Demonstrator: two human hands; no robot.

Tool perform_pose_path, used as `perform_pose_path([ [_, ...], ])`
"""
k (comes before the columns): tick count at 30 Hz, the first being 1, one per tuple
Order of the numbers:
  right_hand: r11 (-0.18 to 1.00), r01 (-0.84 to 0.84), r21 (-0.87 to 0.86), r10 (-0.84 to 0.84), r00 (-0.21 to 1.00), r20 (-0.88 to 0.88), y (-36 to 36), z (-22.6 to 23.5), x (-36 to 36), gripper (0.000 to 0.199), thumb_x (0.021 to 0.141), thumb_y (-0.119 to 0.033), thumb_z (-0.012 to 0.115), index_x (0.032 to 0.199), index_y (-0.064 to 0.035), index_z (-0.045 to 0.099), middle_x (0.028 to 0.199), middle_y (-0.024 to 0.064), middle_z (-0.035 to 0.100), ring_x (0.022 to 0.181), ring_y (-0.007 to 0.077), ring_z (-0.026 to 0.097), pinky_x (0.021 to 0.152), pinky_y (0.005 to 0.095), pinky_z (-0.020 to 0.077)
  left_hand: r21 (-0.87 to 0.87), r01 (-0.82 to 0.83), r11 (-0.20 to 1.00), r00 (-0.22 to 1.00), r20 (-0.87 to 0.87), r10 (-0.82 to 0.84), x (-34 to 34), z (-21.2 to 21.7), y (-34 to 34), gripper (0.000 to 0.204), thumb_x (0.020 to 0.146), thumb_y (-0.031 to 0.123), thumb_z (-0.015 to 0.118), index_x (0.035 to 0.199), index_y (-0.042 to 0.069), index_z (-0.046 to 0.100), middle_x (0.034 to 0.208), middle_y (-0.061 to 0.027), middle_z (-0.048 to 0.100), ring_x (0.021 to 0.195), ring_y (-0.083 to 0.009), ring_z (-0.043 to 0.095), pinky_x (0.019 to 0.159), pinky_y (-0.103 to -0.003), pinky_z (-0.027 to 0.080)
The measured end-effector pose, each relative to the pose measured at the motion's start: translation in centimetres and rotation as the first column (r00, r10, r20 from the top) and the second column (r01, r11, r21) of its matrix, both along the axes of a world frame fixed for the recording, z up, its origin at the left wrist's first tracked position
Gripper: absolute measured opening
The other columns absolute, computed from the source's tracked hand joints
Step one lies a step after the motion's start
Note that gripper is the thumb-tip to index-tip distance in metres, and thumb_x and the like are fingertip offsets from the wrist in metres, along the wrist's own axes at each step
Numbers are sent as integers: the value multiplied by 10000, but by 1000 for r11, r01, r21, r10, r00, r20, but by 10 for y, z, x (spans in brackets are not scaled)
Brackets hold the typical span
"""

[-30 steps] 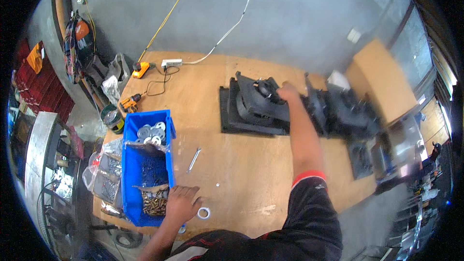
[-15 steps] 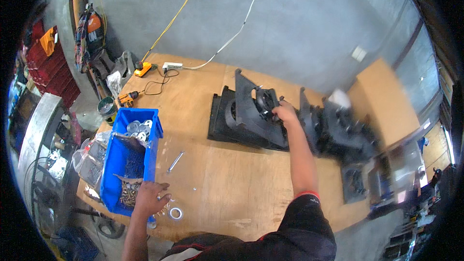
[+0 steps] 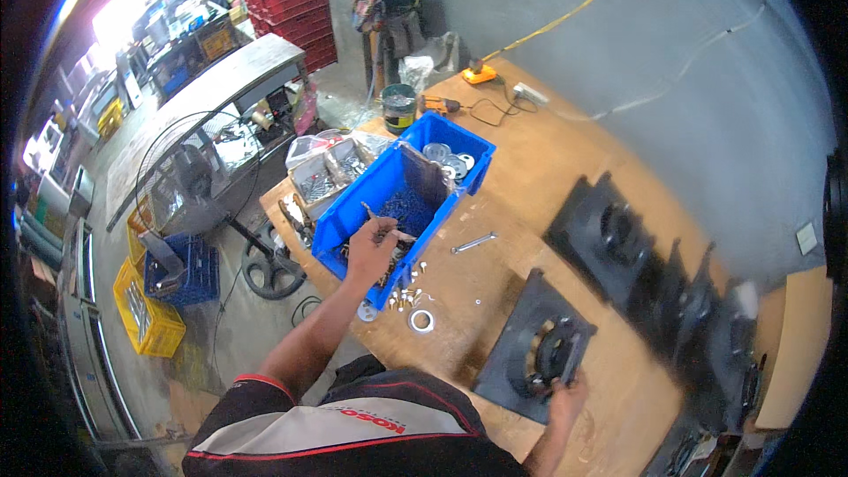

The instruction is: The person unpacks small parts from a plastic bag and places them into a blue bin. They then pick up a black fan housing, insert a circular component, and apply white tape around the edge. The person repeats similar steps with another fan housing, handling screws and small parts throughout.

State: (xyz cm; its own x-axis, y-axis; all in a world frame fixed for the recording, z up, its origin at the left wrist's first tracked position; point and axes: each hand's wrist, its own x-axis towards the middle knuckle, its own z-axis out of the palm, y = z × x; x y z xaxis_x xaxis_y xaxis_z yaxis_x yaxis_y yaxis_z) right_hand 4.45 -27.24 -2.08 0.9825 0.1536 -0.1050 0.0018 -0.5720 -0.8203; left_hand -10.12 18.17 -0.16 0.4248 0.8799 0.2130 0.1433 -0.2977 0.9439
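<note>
My left hand (image 3: 373, 243) is inside the near end of a long blue bin (image 3: 353, 208) of small metal fasteners, fingers pinched on a few thin ones. Loose bolts (image 3: 408, 293) and a white ring (image 3: 421, 321) lie on the wooden table (image 3: 495, 287) just beside that bin. My right hand (image 3: 565, 389) grips the near edge of a black square plate (image 3: 521, 344) with a round centre opening, which lies flat near the table's front edge.
A second blue bin (image 3: 477, 155) holds shiny washers. A small wrench (image 3: 474, 242) lies mid-table. More black plates (image 3: 609, 230) stand in a row to the right. On the floor to the left are a fan (image 3: 190, 181), yellow and blue crates (image 3: 146, 322), and a workbench.
One black plate has come away from the row and now lies near the front edge under my right hand. My left hand moved from the bin's edge into the fasteners. The view swung left.
</note>
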Motion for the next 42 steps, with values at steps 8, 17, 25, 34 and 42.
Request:
perform_pose_path([
  [8,995,-88,-50,89,996,15,71,-16,-28,606,784,35,623,1365,96,460,1340,259,548,1280,369,512,1105,411,364,323,294,900,860,-500,-102,-24,-4,56,297,801,205,674,1070,84,714,1074,-153,697,979,-351,667,885,-450,529],
  [17,796,-439,-417,518,850,94,114,-49,11,629,869,-338,636,1366,14,478,1361,331,496,1266,441,494,1053,481,417,37,215,976,533,-842,-85,152,-131,100,258,827,100,608,1041,67,747,1077,-186,709,1000,-361,689,838,-492,566],
  [25,732,-541,-413,588,809,-17,127,-37,14,596,869,-240,635,1372,31,467,1339,299,520,1239,404,516,1031,454,435,-86,-31,996,631,-774,-48,157,-134,78,249,868,96,600,1058,61,756,1131,-164,706,1061,-345,676,843,-505,569],
  [34,714,-600,-360,631,774,-39,132,-32,22,571,868,-129,634,1380,49,455,1316,263,547,1209,363,539,1007,425,455,-354,-276,893,832,-554,38,127,-98,78,258,893,94,541,1038,47,749,1100,-182,707,1006,-342,693,847,-466,570],
  [42,790,-585,-183,584,809,-62,78,-41,62,561,868,-31,633,1387,65,444,1294,231,571,1183,327,560,985,399,473,-436,-142,889,866,-490,-103,129,-129,95,255,900,149,546,1030,49,741,1105,-199,703,977,-355,697,830,-484,566],
])
